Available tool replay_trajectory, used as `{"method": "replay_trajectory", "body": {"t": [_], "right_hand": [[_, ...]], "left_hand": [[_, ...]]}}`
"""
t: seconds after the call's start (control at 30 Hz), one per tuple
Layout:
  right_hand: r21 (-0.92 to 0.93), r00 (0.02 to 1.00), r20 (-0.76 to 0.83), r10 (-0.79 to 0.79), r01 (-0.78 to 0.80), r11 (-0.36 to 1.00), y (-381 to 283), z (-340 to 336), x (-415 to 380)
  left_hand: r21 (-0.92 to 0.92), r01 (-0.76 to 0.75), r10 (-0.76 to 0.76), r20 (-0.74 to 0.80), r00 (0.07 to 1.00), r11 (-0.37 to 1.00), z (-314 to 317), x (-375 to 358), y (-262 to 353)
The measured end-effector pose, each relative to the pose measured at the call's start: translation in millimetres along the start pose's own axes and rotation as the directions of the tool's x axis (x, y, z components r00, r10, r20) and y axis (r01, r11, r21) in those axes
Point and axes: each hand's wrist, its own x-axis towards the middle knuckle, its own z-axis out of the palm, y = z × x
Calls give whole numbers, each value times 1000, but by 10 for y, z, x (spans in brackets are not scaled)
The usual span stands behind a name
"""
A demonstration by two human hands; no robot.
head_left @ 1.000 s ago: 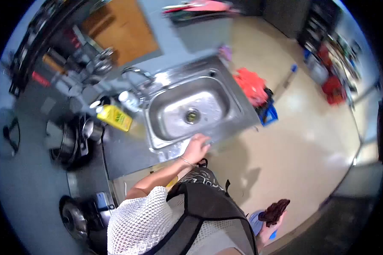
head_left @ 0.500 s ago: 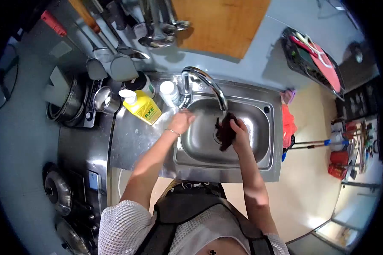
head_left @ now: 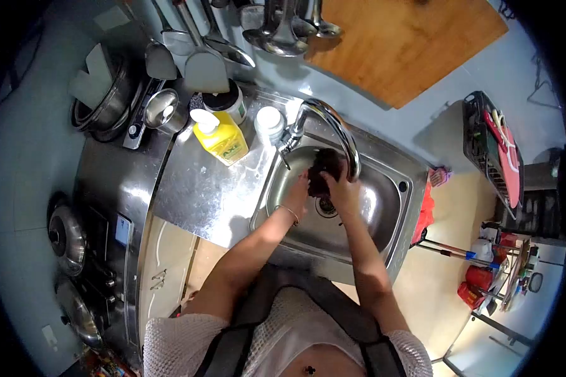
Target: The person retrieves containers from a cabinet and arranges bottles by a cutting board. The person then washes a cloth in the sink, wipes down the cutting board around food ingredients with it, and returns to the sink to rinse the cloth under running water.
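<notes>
Both hands are over the steel sink [head_left: 378, 210], closed on a bunched dark brown cloth [head_left: 324, 164]. My right hand [head_left: 343, 192] grips its right side, thumb on top. My left hand [head_left: 299, 193] has its fingers pressed to the cloth's left edge. Just above them arches the chrome faucet [head_left: 333, 110], its spout end beside my right hand. Below the cloth the drain [head_left: 325, 207] shows in the basin floor. Left of the faucet stand a white bottle [head_left: 270, 125] and a yellow AXE pump bottle [head_left: 222, 139].
A black-lidded jar [head_left: 226, 100] and a metal cup [head_left: 165, 110] stand behind the yellow bottle. Ladles [head_left: 286, 38] and spatulas [head_left: 206, 70] hang on the wall beside a wooden board [head_left: 409, 44]. Lidded pans [head_left: 68, 239] sit at the far left. A rack [head_left: 493, 147] hangs at right.
My left hand has gone from the faucet base into the sink and onto the cloth. My right hand has brought the cloth up toward the faucet. The view has turned and shifted.
</notes>
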Motion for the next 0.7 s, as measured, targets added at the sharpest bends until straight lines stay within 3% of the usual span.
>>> {"method": "replay_trajectory", "body": {"t": [0.03,0.07,0.1,0.17,0.2,0.23,0.3,0.33,0.37,0.4,0.43,0.47,0.5,0.53,0.57,0.6,0.63,0.67,0.7], "right_hand": [[-183,992,78,-99,112,977,60,36,-1],[-12,976,163,146,-146,989,120,65,24],[-10,977,162,138,-139,990,192,103,62],[133,999,-25,-40,43,990,49,-8,-20],[-62,979,205,6,6,998,155,22,-57],[-61,981,195,13,-1,998,169,-1,-76],[218,996,79,51,-67,974,144,-53,-105],[263,988,125,90,-120,957,-53,-212,-73],[262,987,128,93,-124,957,-96,-261,-84],[225,953,258,160,-221,949,-82,-330,-110],[177,898,362,248,-328,928,-17,-416,-169],[174,900,359,248,-326,929,80,-418,-201],[316,947,244,207,-279,907,182,-375,-276],[445,977,119,178,-212,870,256,-371,-331],[443,976,120,181,-216,870,281,-405,-326],[401,978,34,206,-202,894,290,-458,-300],[358,973,-57,222,-187,915,293,-492,-272],[320,966,-94,240,-198,926,297,-512,-268],[321,966,-97,239,-197,927,320,-532,-253]], "left_hand": [[-471,556,-509,236,828,685,26,-137,269],[-514,627,-487,395,779,586,70,34,-62],[-517,620,-482,392,784,589,110,94,-84],[-595,746,-491,574,655,299,199,-105,132],[-579,800,-497,653,572,159,213,-39,78],[-570,804,-501,654,567,167,253,-3,-12],[-573,765,-197,747,635,296,349,101,-284],[-571,813,112,820,561,109,389,202,-354],[-457,889,408,807,428,-27,422,283,-376],[-626,780,175,766,619,-18,498,304,-424],[-744,666,-70,663,746,50,614,295,-410],[-799,595,-179,575,799,90,689,335,-381],[-837,526,-284,474,834,150,763,371,-342],[-800,571,-422,460,781,184,829,401,-222],[-758,616,-551,428,717,213,876,476,-161],[-638,729,-554,525,646,246,905,652,-330],[-636,730,-554,524,647,251,968,816,-589],[-643,683,-426,542,725,345,1040,972,-828],[-621,667,-382,547,745,412,1061,975,-802]]}}
